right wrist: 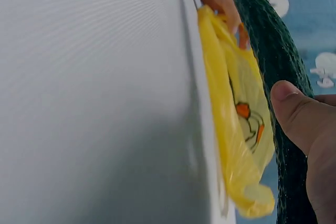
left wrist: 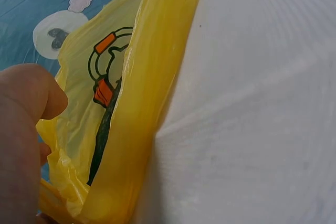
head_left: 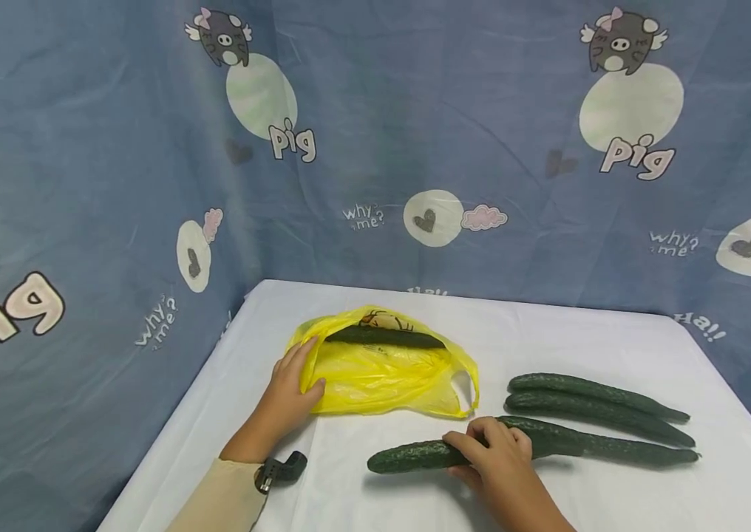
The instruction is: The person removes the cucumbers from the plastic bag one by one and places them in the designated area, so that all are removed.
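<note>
A yellow plastic bag (head_left: 375,377) lies with its mouth spread, one dark green cucumber (head_left: 382,337) showing inside. My left hand (head_left: 290,388) holds the bag's left edge, thumb at the front and fingers along the side. In the left wrist view, that hand (left wrist: 26,129) is beside the bag's printed plastic (left wrist: 110,72). My right hand (head_left: 498,462) grips another cucumber (head_left: 409,457) around its middle, its left end slightly above the table. The right wrist view shows the thumb (right wrist: 289,95) pressed along this cucumber (right wrist: 273,45).
Three more cucumbers lie to the right: the far one (head_left: 588,388), the middle one (head_left: 602,416) and the near one (head_left: 635,449), partly behind my right hand. A white cloth (head_left: 335,488) covers the table. Blue printed curtains (head_left: 482,148) hang behind and at the left.
</note>
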`<state>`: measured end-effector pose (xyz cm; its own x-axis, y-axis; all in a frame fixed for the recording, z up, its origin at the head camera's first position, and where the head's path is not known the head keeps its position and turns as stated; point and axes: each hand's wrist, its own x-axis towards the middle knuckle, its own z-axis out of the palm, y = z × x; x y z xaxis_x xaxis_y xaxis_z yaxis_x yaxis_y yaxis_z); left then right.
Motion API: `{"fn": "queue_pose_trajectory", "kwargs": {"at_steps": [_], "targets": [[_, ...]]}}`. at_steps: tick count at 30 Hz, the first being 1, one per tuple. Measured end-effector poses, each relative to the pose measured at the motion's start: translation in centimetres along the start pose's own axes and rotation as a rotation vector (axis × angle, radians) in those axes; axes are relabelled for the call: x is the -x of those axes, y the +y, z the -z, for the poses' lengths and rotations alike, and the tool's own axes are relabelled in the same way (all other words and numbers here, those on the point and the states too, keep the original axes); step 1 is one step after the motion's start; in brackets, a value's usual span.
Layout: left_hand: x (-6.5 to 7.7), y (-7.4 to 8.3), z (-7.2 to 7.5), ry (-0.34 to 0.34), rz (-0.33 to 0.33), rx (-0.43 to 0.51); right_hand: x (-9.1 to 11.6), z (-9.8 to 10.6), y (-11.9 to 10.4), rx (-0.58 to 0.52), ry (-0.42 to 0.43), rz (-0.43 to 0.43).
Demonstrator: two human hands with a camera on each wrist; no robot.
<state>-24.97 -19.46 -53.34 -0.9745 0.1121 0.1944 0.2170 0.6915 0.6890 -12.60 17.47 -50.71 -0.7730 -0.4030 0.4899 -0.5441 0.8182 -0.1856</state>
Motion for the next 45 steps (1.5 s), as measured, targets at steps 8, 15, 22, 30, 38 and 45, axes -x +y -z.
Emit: {"fn": "queue_pose_trajectory", "kwargs": {"at_steps": [8,15,22,30,38,45], "targets": [[-0.3,0.1,0.0,-0.005,-0.011,0.023,2.7,0.8,1.6,0.025,0.017,-0.102],[0.1,0.1,0.1,-0.002,-0.004,0.017,4.3,1.8,3.5,0.073,-0.016,-0.190],[0.2,0.2,0.2,-0.008,0.007,0.017,5.5,2.9,5.7,0.102,-0.027,-0.251],[0.1,0.2,0.2,-0.005,0.003,0.016,6.7,4.5,8.9,0.120,-0.104,-0.356],[0.1,0.2,0.1,-0.009,0.009,0.009,7.3,5.8,11.1,0.100,-0.118,-0.406],[0.0,0.2,0.1,-0.014,0.008,0.010,7.4,6.0,11.7,0.107,-0.114,-0.386]]}}
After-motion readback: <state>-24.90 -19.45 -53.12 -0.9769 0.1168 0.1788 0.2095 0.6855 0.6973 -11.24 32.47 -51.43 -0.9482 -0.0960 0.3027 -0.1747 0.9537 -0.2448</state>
